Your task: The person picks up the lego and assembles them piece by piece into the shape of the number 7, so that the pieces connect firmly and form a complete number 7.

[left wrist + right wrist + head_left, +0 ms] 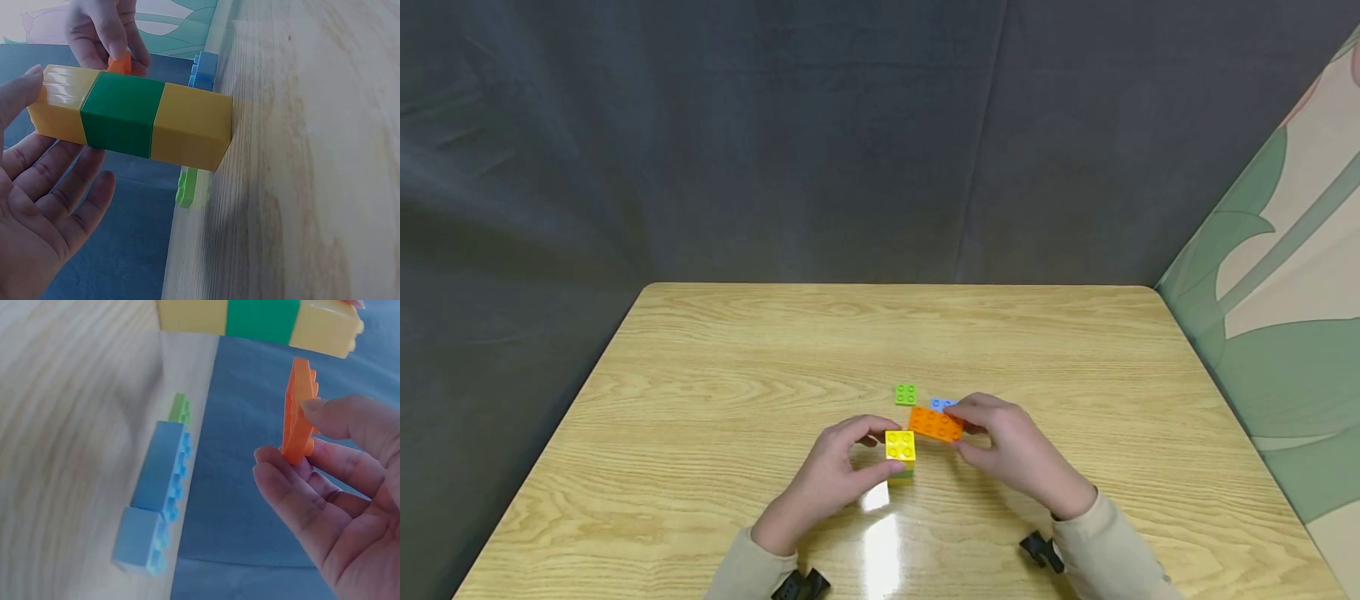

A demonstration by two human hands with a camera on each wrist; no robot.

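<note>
The fingers of my right hand (1017,442) pinch the orange brick (936,424) by its right end, studs up, raised off the surface (737,350). Those of my left hand (835,465) hold the upright yellow-green-yellow stack (122,114) near its top; base contact I cannot confirm. Key relation: the orange brick lies right of the stack, free end just beside its top in the head view, long axis slanting toward its far side. Farther out, I note blue bricks (157,465) and a light green brick (906,394).
</note>
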